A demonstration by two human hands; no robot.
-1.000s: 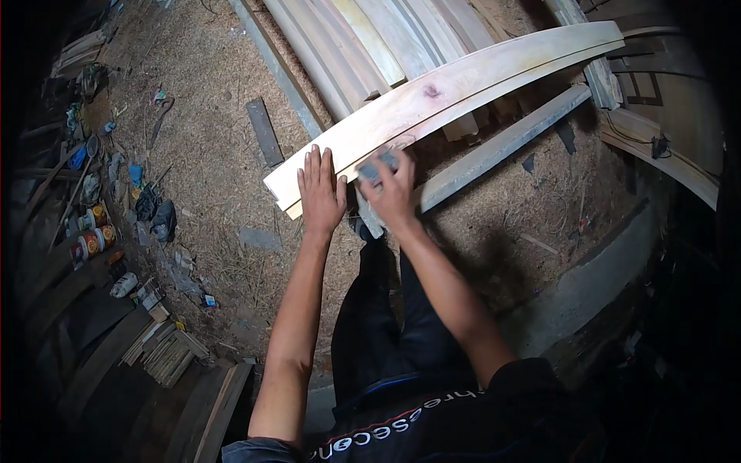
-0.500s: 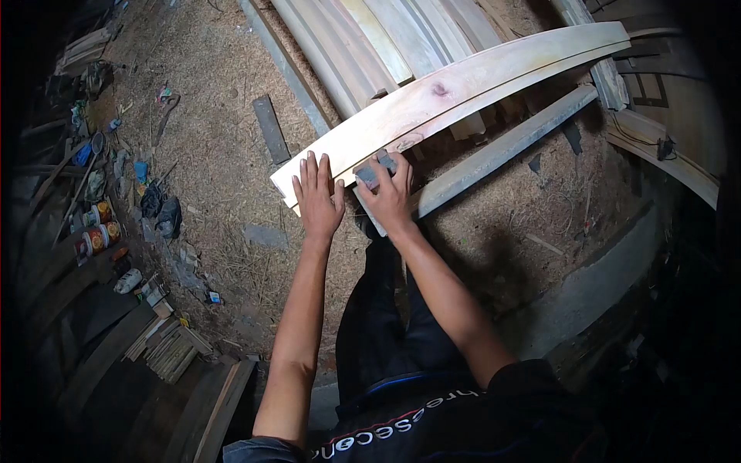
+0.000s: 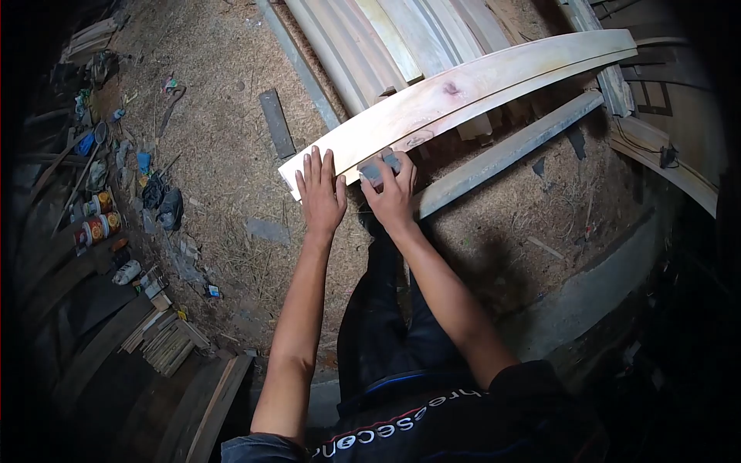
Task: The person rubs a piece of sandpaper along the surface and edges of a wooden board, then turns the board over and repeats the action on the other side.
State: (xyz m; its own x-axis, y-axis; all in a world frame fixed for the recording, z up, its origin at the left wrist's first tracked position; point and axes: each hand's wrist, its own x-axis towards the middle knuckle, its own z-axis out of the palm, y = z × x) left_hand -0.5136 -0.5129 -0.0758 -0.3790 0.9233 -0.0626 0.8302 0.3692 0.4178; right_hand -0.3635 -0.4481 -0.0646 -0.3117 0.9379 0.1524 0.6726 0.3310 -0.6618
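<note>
A long pale wooden board (image 3: 494,77) with a knot and a groove along its near edge crosses in front of me. Near its left end my left hand (image 3: 321,199) lies flat on the wood, fingers stretched out. Just to the right, my right hand (image 3: 392,197) grips a grey sanding block (image 3: 380,167) against the board's near, grooved edge. The block's underside is hidden.
Several planks (image 3: 401,46) lie side by side behind the board. A grey beam (image 3: 509,154) runs below it at right. Shavings cover the ground (image 3: 224,116), with a dark wood offcut (image 3: 277,123). Tins (image 3: 99,228) and wood scraps (image 3: 166,339) are at left.
The view has shifted slightly, so the board sits a little lower and farther right. My right hand stays on the block near the board's edge; my left hand remains flat.
</note>
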